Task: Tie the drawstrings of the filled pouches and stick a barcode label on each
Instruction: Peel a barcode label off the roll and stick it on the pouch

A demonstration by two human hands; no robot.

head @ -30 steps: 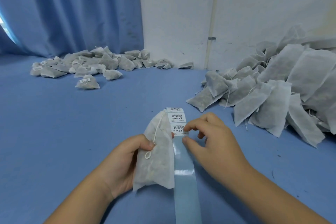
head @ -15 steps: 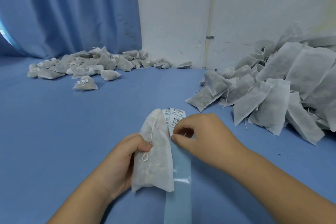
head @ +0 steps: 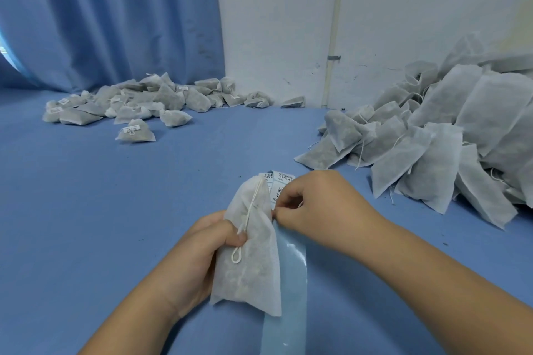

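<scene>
A blue table [head: 144, 210] fills the view. On its right lies a big heap of pouches [head: 450, 135]; far left, by the curtain [head: 101, 17], lies a lower pile of pouches [head: 138, 104], some labelled. Near the front the hands work close together. The left hand [head: 199, 253] grips a filled pouch [head: 253, 265] upright, thumb curled over its front. Touching the pouch's right edge runs the glossy label strip [head: 288, 282], which the right hand [head: 320, 202] pinches just below the barcode labels [head: 281, 184]. The white drawstring [head: 251, 210] hangs down the pouch's front, its loop by the left thumb
</scene>
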